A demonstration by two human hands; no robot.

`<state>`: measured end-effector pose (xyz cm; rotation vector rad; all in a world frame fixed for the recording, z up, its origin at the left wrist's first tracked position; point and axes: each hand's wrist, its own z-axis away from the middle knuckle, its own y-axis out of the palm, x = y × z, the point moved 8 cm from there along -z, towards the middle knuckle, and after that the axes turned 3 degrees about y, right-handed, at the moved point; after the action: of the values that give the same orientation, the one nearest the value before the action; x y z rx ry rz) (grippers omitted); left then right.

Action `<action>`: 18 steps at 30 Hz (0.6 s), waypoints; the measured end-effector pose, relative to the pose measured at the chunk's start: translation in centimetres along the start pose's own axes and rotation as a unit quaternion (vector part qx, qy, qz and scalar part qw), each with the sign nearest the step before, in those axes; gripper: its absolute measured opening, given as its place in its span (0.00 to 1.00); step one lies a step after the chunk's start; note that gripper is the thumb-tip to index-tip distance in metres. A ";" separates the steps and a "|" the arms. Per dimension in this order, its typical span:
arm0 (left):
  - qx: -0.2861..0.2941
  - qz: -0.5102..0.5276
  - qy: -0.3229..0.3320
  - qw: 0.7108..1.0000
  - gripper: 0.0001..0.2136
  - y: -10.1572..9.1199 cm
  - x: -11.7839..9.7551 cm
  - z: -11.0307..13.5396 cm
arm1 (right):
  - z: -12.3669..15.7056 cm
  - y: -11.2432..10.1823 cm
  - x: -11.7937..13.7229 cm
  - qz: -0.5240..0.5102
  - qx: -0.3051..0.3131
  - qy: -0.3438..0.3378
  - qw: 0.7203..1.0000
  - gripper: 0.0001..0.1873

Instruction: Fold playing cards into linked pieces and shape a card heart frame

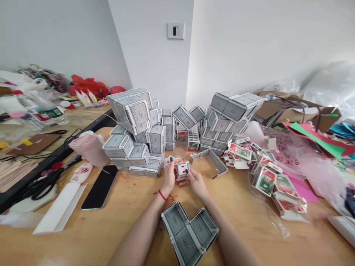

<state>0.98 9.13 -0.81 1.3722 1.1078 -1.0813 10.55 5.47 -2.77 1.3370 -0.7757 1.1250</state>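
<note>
Both of my hands hold a deck of playing cards [182, 169], with a red diamond card facing up. My left hand [169, 175] is wrapped round its left side, a red string on the wrist. From the right, my right hand [194, 180] grips the deck with the thumb on its face. Between my forearms lies an open-topped heart-shaped box built from grey-backed cards [187, 236]. A few loose cards [168, 161] lie behind my left hand. Just right of my hands stands a bent strip of joined cards [213, 162].
Stacked card blocks rise at left [135, 114] and right [233, 107]. Card boxes [264, 180] pile up on the right beside pink plastic [302, 155]. To the left are a black phone [100, 187], a folded white paper [61, 208], scissors [46, 181] and a pink roll [90, 147].
</note>
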 end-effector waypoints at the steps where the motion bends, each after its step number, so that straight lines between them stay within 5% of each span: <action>1: 0.016 -0.003 -0.001 1.000 0.19 0.2 0.0 0.0 | -0.1 -0.2 0.0 -0.013 -0.005 0.000 1.000 0.21; 8: 0.004 -0.213 0.106 0.971 0.14 0.5 -2.1 0.9 | 0.2 -1.1 0.1 0.079 -0.052 0.021 0.995 0.27; 18: 0.013 -0.278 0.110 0.954 0.20 0.8 -2.1 1.3 | 0.3 -1.5 0.9 0.167 -0.063 0.003 0.984 0.29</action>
<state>1.36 7.60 1.34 1.2503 1.7165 -1.3597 12.30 5.51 -2.35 1.1219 -1.0780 1.3162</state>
